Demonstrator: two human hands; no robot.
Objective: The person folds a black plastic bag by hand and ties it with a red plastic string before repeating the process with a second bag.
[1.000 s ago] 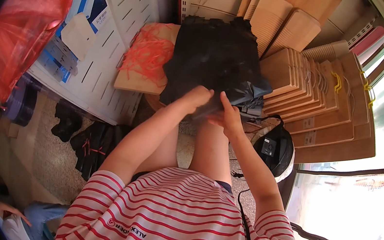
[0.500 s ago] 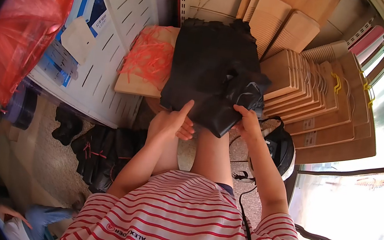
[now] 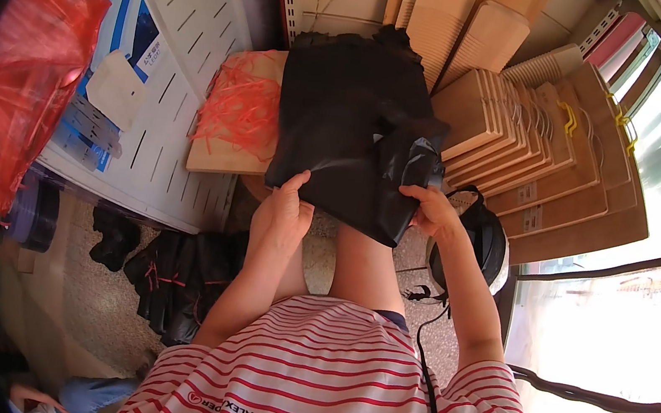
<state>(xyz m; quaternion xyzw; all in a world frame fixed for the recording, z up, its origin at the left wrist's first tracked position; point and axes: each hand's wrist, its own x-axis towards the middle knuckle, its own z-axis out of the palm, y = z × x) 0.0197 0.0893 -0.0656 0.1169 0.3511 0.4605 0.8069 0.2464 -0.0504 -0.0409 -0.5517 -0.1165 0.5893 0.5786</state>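
Observation:
A stack of black plastic bags [image 3: 336, 106] lies in front of me above my knees, its near edge hanging toward me. My left hand [image 3: 291, 201] pinches the near left corner of the plastic, thumb on top. My right hand [image 3: 429, 209] grips the near right corner, where the plastic is crumpled and folded over. Left of the black stack, red plastic strings [image 3: 239, 105] lie in a loose tangle on a wooden board [image 3: 223, 159].
Wooden boards [image 3: 554, 179] stand in a row at the right, beside a black and white bag [image 3: 472, 248]. A red plastic bag [image 3: 32, 72] hangs at the left by a white perforated panel [image 3: 183, 25]. Black bundles [image 3: 177, 274] lie on the floor. Another person's arm [image 3: 37, 398] shows lower left.
My left hand has closed on the near left corner of the black plastic, where it was open before. The view has shifted slightly, and the near edge is stretched wider between my hands.

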